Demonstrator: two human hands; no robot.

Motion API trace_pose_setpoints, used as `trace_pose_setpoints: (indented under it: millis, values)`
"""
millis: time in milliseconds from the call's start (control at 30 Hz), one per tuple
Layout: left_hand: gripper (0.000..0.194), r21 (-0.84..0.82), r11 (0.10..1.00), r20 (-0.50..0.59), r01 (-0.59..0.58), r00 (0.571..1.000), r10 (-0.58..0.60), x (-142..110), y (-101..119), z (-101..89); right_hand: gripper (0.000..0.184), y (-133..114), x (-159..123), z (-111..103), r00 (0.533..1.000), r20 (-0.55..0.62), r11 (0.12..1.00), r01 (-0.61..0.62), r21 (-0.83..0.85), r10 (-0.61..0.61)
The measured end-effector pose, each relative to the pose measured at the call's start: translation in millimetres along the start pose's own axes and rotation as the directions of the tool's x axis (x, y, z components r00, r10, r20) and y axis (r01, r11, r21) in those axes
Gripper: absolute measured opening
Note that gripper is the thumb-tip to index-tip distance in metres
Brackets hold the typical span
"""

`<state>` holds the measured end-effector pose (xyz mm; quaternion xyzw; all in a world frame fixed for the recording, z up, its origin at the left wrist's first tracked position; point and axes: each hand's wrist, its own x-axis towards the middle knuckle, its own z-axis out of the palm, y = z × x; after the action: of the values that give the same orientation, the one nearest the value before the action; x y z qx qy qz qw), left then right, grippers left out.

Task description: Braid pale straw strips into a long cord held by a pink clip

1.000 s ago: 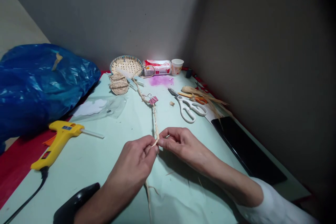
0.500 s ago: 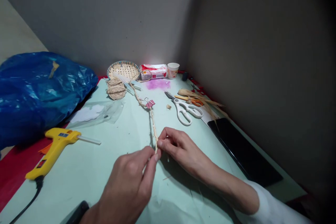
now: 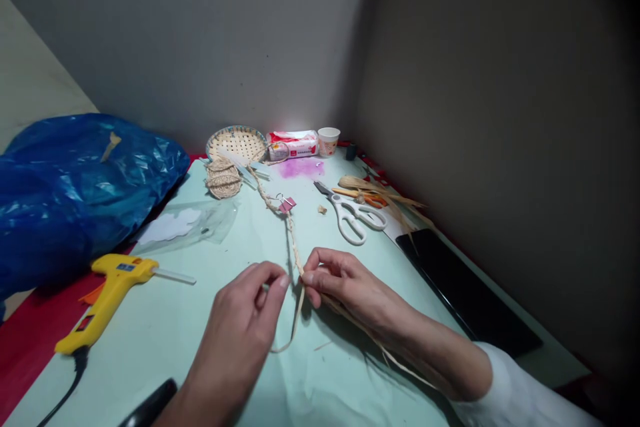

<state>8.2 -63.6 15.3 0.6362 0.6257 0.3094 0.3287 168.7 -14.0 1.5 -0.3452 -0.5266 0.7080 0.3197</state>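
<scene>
A pale braided raffia cord [image 3: 293, 241] runs toward me from a pink binder clip [image 3: 287, 207] on the table. My right hand [image 3: 350, 283] pinches its near end between thumb and fingers. One loose strand [image 3: 299, 312] hangs below the pinch and curves left to the tabletop; others trail under my right forearm. Just left of the cord is my left hand [image 3: 245, 323], its fingers curled and the thumb close to the index finger. Whether a strand is between those fingertips is hidden.
White-handled scissors [image 3: 350, 217], raffia strips [image 3: 370, 185] and a black flat object [image 3: 465, 290] lie right. At left are a yellow glue gun [image 3: 107, 293] and a blue plastic bag [image 3: 85, 193]. Behind stand a twine ball [image 3: 223, 179], woven basket [image 3: 235, 143] and paper cup [image 3: 329, 141].
My left hand has let go of the cord's end and moved slightly left. My right hand keeps its pinch, and loose strands now show below it.
</scene>
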Motion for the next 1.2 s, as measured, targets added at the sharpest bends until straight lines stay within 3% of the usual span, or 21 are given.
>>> trace_pose_setpoints:
  millis: [33, 100, 167, 267, 367, 533, 633, 700, 833, 933, 1000, 1100, 1200]
  values:
    - [0.027, -0.181, 0.97, 0.161, 0.161, 0.978, -0.132, 4.8, 0.2, -1.4, 0.018, 1.5, 0.4, 0.2, 1.0, 0.006, 1.0, 0.018, -0.002, -0.018]
    - [0.028, -0.423, 0.819, 0.426, 0.388, 0.883, -0.198, 12.8, -1.4, -0.3, 0.022, 4.0, 0.6, 0.2, 0.998, 0.026, 0.998, 0.058, -0.027, -0.058]
    - [0.025, -0.551, 0.689, 0.516, 0.471, 0.841, -0.163, 16.9, -4.4, 3.2, 0.021, 4.5, -1.1, -0.1, 0.996, 0.028, 0.989, 0.089, -0.12, -0.086]
    - [0.022, -0.602, 0.633, 0.492, 0.486, 0.851, -0.185, 16.7, -8.2, 7.2, 0.019, 0.1, -7.4, 0.5, 0.992, 0.008, 0.902, 0.117, -0.415, -0.125]
    - [0.023, -0.599, 0.626, 0.46, 0.499, 0.854, -0.241, 13.1, -9.0, 7.7, 0.019, -5.4, -14.6, 3.8, 0.986, -0.005, 0.705, 0.116, -0.699, -0.168]
    - [0.026, -0.648, 0.578, 0.448, 0.496, 0.862, -0.237, 10.0, -7.0, 6.3, 0.015, -3.9, -17.5, 9.0, 0.979, 0.024, 0.436, 0.113, -0.893, -0.205]
    - [0.026, -0.67, 0.549, 0.445, 0.499, 0.862, -0.24, 10.4, -6.9, 6.7, 0.011, 0.0, -17.2, 9.3, 0.963, 0.079, 0.3, 0.158, -0.941, -0.257]
    - [0.027, -0.658, 0.554, 0.44, 0.51, 0.857, -0.266, 10.8, -7.2, 7.5, 0.014, 1.5, -18.0, 9.0, 0.929, 0.108, 0.198, 0.187, -0.962, -0.355]
    - [0.029, -0.627, 0.62, 0.377, 0.471, 0.88, -0.287, 10.0, -7.2, 9.8, 0.023, 2.7, -20.7, 10.0, 0.759, 0.242, -0.014, 0.294, -0.956, -0.605]
    - [0.03, -0.628, 0.645, 0.336, 0.436, 0.899, -0.28, 8.3, -8.2, 10.7, 0.027, 5.7, -21.0, 12.3, 0.646, 0.39, -0.163, 0.384, -0.909, -0.656]
    - [0.029, -0.655, 0.61, 0.361, 0.447, 0.893, -0.268, 7.0, -10.0, 10.4, 0.027, 9.2, -20.0, 13.3, 0.587, 0.49, -0.249, 0.445, -0.86, -0.645]
    - [0.03, -0.698, 0.536, 0.417, 0.475, 0.878, -0.236, 5.1, -12.6, 9.3, 0.027, 13.0, -19.0, 14.1, 0.56, 0.601, -0.294, 0.544, -0.786, -0.57]
    - [0.028, -0.702, 0.533, 0.414, 0.472, 0.88, -0.235, 3.5, -12.5, 8.6, 0.026, 9.2, -22.1, 16.5, 0.589, 0.633, -0.229, 0.615, -0.754, -0.502]
